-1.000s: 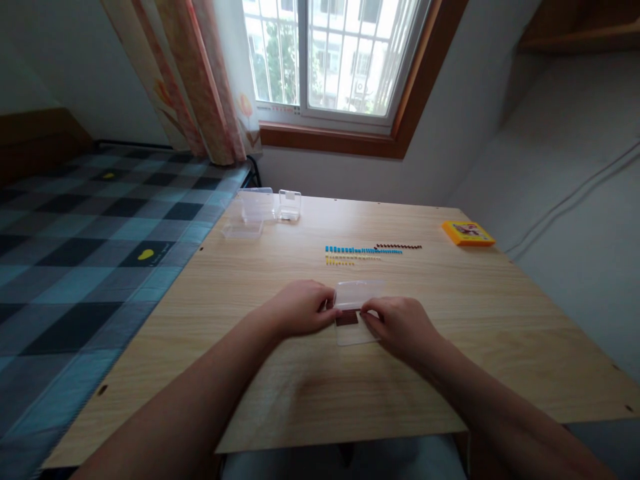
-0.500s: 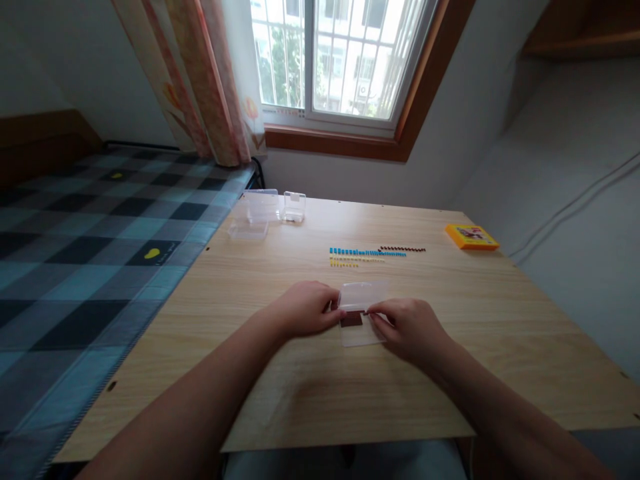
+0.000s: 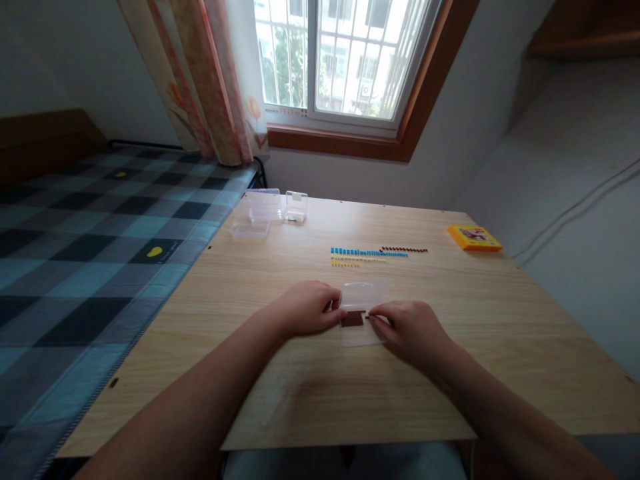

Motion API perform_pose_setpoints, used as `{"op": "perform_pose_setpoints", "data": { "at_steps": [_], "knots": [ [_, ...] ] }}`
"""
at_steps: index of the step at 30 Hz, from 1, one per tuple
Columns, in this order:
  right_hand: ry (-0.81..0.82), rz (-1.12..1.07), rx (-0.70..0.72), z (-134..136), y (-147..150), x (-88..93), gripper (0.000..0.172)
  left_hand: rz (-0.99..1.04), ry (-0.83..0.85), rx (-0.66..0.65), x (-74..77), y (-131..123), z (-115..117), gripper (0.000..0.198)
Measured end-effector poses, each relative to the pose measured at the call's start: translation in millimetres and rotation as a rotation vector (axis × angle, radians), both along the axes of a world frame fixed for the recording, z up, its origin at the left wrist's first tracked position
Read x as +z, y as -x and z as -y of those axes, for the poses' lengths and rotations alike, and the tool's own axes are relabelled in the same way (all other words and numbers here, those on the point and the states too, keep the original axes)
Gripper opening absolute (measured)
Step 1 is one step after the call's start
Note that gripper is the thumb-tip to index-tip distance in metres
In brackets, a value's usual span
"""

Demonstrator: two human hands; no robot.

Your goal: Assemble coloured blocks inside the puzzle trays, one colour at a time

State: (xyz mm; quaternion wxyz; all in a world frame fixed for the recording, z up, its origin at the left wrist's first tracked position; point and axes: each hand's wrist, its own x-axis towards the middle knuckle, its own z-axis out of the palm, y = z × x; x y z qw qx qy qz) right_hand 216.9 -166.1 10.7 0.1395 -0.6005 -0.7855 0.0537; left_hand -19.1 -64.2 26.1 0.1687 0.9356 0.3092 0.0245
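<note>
A clear plastic box (image 3: 364, 339) lies with its lid raised on the table in front of me. My left hand (image 3: 311, 309) grips its left edge, thumb inside and fingers behind. Dark brown strips (image 3: 352, 320) lie side by side in the left part of the box. Between thumb and forefinger, my right hand (image 3: 409, 325) pinches a small brown piece (image 3: 367, 317) over the box, just right of those strips. Beyond the box run rows of tiny blue pieces (image 3: 345, 252), yellow pieces (image 3: 341, 264) and brown pieces (image 3: 406, 250).
Clear plastic containers (image 3: 250, 231) stand at the table's far left corner, with a small clear box (image 3: 296, 215) beside them. An orange-yellow box (image 3: 474, 239) lies at the far right. A checked bed (image 3: 85, 267) borders the wooden table (image 3: 280, 400) on the left.
My right hand's fingertips have dropped slightly, and the small brown piece now shows apart from the brown strips. My left hand keeps its hold on the box; the view has shifted slightly.
</note>
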Motion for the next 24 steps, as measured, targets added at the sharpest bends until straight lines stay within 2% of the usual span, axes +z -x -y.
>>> {"op": "perform_pose_setpoints", "data": {
  "at_steps": [12, 24],
  "knots": [
    [-0.002, -0.026, -0.026, 0.4, 0.3, -3.6, 0.019, -0.008, 0.001, -0.001, 1.0, -0.7, 0.3, 0.028],
    [0.035, -0.088, 0.072, 3.5, -0.6, 2.5, 0.023, 0.001, -0.003, -0.014, 1.3, 0.5, 0.8, 0.028]
  ]
}}
